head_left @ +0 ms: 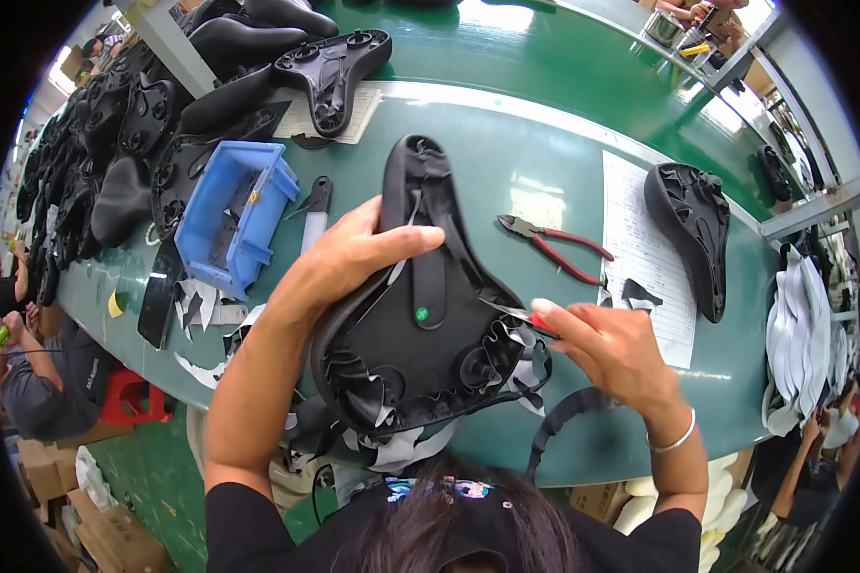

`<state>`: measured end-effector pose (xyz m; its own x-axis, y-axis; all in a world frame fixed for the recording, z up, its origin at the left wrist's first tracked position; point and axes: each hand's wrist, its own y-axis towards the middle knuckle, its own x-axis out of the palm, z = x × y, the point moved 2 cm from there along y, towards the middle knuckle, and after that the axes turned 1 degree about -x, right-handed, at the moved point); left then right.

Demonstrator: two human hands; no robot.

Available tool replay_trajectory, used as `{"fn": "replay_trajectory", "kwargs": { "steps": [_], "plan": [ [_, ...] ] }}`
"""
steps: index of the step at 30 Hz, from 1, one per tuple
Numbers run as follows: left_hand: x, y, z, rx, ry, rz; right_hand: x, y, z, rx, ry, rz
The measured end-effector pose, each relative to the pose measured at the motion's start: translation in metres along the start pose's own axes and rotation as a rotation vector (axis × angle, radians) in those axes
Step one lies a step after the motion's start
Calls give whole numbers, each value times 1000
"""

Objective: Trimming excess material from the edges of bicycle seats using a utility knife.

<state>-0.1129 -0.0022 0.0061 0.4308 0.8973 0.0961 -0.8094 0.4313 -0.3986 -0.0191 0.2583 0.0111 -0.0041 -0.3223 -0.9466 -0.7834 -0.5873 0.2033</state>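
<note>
Green workbench (pixel 492 181), centre frame: left hand (pixel 368 250) clamps upturned bicycle saddle (pixel 382 336), seemingly steadying it; right hand (pixel 613 351) pinches red-handled blade (pixel 508 309)!

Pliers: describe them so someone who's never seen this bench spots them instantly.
On the near green table, find the white sheet at right. The pliers lie at its left edge. Unlike the tool in the right hand, they lie loose, with two long, splayed red handles.

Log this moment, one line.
left hand: grips upturned black bicycle saddle; right hand: red-handled pointed metal tool; tool: over saddle's underside
</note>
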Motion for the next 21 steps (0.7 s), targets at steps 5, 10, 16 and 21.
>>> {"fn": "replay_trajectory", "kwargs": {
  "steps": [5, 10, 16, 21],
  "plan": [
    [-1, 4, 2, 32, 108, 0, 12, -21, -6, 129, -97, -163],
    [-8, -22, -22, 123, 36, 203, 62, -54, -63, 450, 263, 68],
    [-7, -60, -51, 196, -93, 439, 57, -76, -104, 784, 591, 2],
    [-3, -83, -62, 175, -162, 480, 39, -14, -80, 589, 556, 465]
  ]
}}
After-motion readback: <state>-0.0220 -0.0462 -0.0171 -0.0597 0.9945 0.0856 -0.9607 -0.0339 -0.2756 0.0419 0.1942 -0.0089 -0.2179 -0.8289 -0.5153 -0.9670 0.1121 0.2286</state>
